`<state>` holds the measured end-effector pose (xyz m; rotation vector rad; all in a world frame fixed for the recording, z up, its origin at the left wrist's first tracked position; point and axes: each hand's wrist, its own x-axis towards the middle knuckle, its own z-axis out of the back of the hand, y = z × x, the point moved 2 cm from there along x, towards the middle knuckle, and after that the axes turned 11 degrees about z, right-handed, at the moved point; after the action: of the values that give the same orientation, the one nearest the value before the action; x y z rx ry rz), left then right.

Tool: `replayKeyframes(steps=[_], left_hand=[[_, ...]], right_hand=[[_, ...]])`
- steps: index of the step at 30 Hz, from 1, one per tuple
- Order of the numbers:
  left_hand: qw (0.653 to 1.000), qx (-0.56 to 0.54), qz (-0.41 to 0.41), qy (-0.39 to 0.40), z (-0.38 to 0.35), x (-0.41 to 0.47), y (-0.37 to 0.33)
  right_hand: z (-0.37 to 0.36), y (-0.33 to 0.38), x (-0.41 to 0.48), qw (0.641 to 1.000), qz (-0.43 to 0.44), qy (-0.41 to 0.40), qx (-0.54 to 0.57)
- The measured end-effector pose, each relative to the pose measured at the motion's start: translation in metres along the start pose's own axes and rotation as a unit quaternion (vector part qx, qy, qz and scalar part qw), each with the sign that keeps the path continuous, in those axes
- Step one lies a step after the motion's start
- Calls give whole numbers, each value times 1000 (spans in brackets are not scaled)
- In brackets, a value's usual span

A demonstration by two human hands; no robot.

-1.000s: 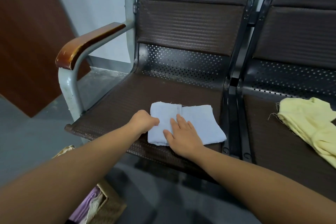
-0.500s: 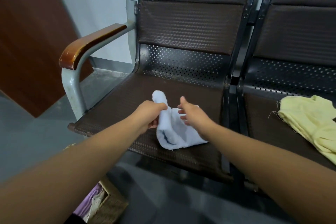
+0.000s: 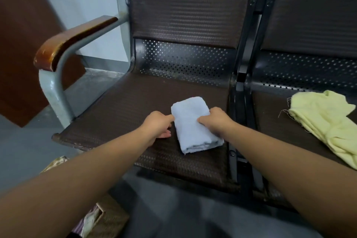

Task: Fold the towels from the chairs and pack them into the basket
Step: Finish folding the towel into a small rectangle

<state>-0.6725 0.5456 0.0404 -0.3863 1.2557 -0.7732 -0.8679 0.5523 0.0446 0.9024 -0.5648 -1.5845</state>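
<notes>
A light blue towel (image 3: 191, 127) lies folded into a narrow rectangle on the left chair's seat (image 3: 119, 114). My right hand (image 3: 215, 121) grips the towel's right side, thumb on top and fingers curled over the edge. The loosely curled fingers of my left hand (image 3: 157, 124) touch the towel's left edge. A pale yellow towel (image 3: 324, 120) lies crumpled on the right chair's seat. The woven basket (image 3: 108, 222) stands on the floor at the lower left, partly hidden by my left arm, with purple and pale cloth inside.
The left chair has a wooden armrest (image 3: 75, 38) on a grey metal frame at its left. A black metal post (image 3: 238, 91) separates the two seats. Grey floor lies in front of the chairs, with a brown panel (image 3: 25, 40) at the far left.
The blue towel lay flat and wide a second ago. Both hands lifted it and folded it over; it now lies narrower and thicker, with a hand at each side.
</notes>
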Motion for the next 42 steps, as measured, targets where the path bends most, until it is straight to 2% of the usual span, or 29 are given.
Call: replayKeyframes(steps=[3,7,10,12,17,21,24,26,28,31,34,36,39,42], left_hand=[[996,-69,27,48,-11,-1,-3],[994,-86,43,42,-27,-1,-6],[997,-69,9,31,-31,-5,-7],[994,-91,-44,35,-25,-6,-9],[973,-191,-117,50,10,-18,-16],[930,-303,-176,113,62,-43,-15],[898,-360,-200,156,112,-65,-3],[891,-391,-185,139,150,-77,11],[892,-405,-164,114,188,-88,30],[891,-418,-161,76,236,-101,65],[900,-403,-163,26,278,-106,108],[909,-390,-146,9,302,-104,142],[928,-363,-71,-51,329,-97,197],[945,-323,-30,-52,333,-84,246]], right_hand=[[-8,-4,4,999,-31,0,9],[-11,-1,5,996,-60,-6,72],[-16,-4,4,979,-97,-8,180],[-20,1,1,971,-104,1,213],[-33,39,1,961,-42,-20,272],[-49,92,-7,957,42,-20,285],[-76,132,-21,924,52,32,377],[-101,156,-31,899,58,83,426],[-126,182,-43,901,84,105,411],[-166,218,-58,938,127,91,310],[-214,244,-75,956,138,121,229],[-247,250,-84,960,140,147,193],[-293,246,-95,966,140,178,126],[-330,226,-101,971,125,199,38]])
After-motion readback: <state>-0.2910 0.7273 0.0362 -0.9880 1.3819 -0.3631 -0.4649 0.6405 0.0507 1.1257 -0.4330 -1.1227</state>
